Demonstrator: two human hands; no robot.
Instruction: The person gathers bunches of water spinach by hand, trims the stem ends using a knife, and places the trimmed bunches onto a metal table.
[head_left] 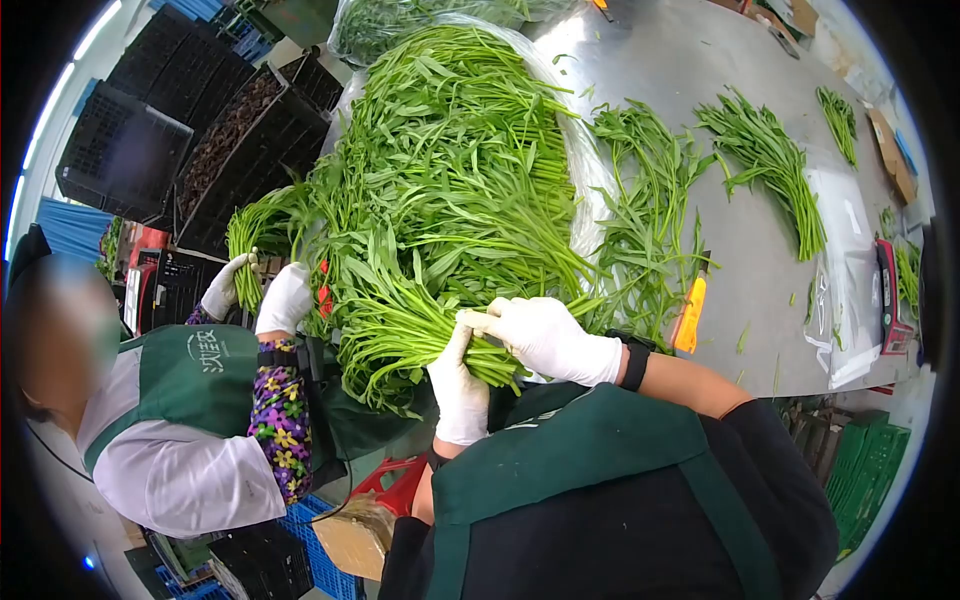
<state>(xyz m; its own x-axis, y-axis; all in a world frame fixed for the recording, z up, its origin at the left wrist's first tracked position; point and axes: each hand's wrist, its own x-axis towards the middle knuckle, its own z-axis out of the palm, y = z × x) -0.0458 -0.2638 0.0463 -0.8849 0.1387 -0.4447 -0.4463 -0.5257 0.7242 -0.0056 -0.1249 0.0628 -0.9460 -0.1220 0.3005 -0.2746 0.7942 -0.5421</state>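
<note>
In white gloves, both my hands are at a bunch of water spinach (410, 325) at the near side of the big pile. My left hand (460, 395) is closed around its stems from below, with the cut ends sticking out to the right. Over the stems, my right hand (550, 340) has its fingers bent and pressed together, its fingertips meeting the left thumb; stems run beneath it. Behind them the large heap of water spinach (450, 150) lies on clear plastic sheeting (590, 200).
A co-worker at left holds another bunch (245, 240) in gloved hands. On the metal table (740, 60) lie loose stems (650, 190), a tied-looking bunch (770, 165), a small bunch (838, 125), a yellow-handled knife (690, 315), plastic bags (845, 260) and a red scale (890, 300). Black crates (125, 150) stand at left.
</note>
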